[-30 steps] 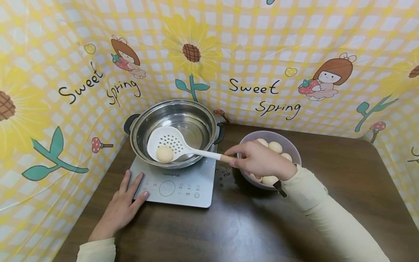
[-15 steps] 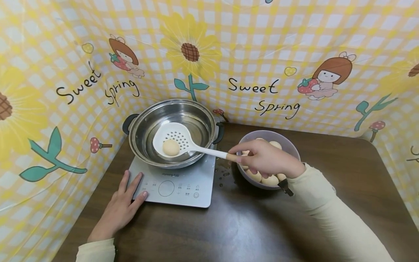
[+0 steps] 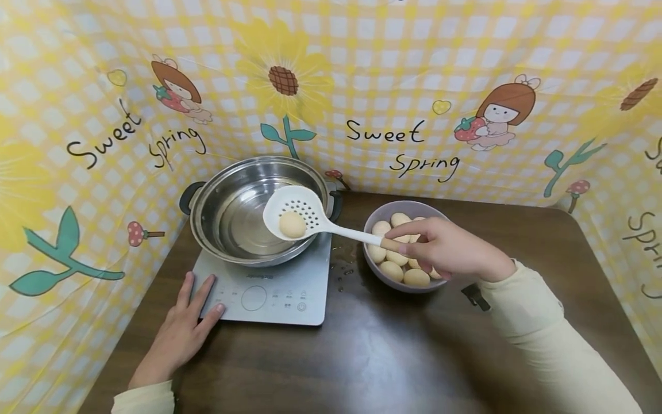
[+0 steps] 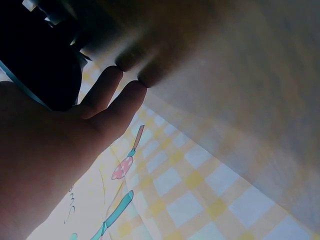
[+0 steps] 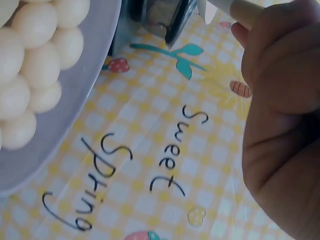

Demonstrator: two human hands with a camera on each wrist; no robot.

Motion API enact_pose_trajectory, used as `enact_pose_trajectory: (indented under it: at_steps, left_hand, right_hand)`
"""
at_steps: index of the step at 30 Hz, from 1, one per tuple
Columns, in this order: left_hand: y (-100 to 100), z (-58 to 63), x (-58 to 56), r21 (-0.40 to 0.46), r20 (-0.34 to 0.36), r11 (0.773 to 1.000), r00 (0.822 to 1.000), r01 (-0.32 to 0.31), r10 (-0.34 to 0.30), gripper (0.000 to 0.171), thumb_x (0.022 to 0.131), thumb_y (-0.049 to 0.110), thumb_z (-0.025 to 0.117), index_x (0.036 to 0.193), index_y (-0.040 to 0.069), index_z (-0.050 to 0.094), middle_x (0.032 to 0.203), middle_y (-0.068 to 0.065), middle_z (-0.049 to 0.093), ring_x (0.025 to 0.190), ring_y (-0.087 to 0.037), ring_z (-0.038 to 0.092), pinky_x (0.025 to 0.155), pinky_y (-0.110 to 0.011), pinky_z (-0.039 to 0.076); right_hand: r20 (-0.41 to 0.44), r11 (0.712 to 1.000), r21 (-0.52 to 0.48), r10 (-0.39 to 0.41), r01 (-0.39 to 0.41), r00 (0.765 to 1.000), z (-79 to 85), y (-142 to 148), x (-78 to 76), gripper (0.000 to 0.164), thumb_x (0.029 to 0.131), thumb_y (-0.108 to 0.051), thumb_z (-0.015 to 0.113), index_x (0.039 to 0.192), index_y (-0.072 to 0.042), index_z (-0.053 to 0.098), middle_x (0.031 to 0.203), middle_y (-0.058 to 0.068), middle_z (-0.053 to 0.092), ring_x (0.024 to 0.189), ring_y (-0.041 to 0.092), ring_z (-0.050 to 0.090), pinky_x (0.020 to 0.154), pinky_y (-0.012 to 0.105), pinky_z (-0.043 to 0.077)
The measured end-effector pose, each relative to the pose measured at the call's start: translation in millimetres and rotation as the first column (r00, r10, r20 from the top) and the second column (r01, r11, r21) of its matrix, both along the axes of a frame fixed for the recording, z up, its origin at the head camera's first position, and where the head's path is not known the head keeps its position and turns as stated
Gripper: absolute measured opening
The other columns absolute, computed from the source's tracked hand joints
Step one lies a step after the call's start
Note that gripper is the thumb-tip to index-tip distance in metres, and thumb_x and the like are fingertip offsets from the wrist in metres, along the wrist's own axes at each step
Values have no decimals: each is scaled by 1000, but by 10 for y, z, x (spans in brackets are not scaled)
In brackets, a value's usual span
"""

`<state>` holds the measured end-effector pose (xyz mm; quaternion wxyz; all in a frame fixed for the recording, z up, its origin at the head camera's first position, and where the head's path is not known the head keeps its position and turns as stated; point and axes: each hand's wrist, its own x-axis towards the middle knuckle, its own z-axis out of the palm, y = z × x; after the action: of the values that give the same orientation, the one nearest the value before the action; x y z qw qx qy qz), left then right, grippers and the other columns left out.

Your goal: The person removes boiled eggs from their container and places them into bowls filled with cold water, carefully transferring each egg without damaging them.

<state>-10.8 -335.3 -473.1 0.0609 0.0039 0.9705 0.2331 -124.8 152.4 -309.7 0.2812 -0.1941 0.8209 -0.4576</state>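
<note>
My right hand point(image 3: 447, 247) grips the wooden end of a white slotted skimmer point(image 3: 357, 234), its fingers above the bowl's right side. One egg point(image 3: 292, 224) lies in the skimmer's perforated head, which overlaps the right rim of a steel pot point(image 3: 227, 253) in the head view. Water shows in the pot's bottom. The lilac bowl point(image 3: 380, 282) holds several eggs point(image 3: 391, 271), partly hidden by the hand. My left hand point(image 3: 178, 333) rests with spread fingers at the left edge of the white induction cooker point(image 3: 258, 313) under the pot. In the right wrist view the handle point(image 5: 245, 12) sits in the fingers.
Everything stands on a dark wooden table point(image 3: 372, 356). Water drops point(image 3: 343, 270) dot it between the cooker and the bowl. A yellow checked cloth point(image 3: 383, 86) hangs behind and at both sides. Black side handles point(image 3: 191, 197) stick out from the pot.
My right hand has carried the skimmer and its egg rightward and up, from over the pot's middle to its right rim. The left hand stays by the cooker. The head view has shifted slightly.
</note>
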Motion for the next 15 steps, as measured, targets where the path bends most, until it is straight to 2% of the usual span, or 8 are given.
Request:
enact_pose_trajectory:
  at_steps: [4, 6, 15]
  left_hand:
    - [-11, -6, 2, -3, 10, 1000, 1000, -6, 6, 71, 108, 48, 43, 164, 17, 13, 165, -23, -13, 124, -74, 28, 89, -80, 31]
    - [-14, -10, -4, -4, 17, 1000, 1000, -7, 7, 71, 108, 48, 43, 164, 17, 12, 165, -23, -14, 123, -74, 28, 88, -80, 30]
    - [-7, -13, -26, -2, 23, 1000, 1000, 6, -6, 71, 108, 48, 43, 164, 17, 11, 165, -22, -15, 124, -74, 27, 88, -81, 30]
  right_hand:
    - [-7, 998, 53, -42, 42, 999, 42, 135, 28, 28, 102, -17, 60, 128, -23, 68, 65, 9, 52, 39, 18, 34, 37, 29, 33]
    - [-12, 996, 72, -56, 56, 998, 52, 218, 52, 28, 102, -20, 60, 129, -23, 68, 57, 8, 49, 38, 17, 33, 37, 29, 33]
    - [-78, 991, 98, -89, 96, 993, 21, 671, 221, 33, 102, -27, 63, 134, -18, 65, 57, 5, 48, 35, 14, 34, 35, 32, 36]
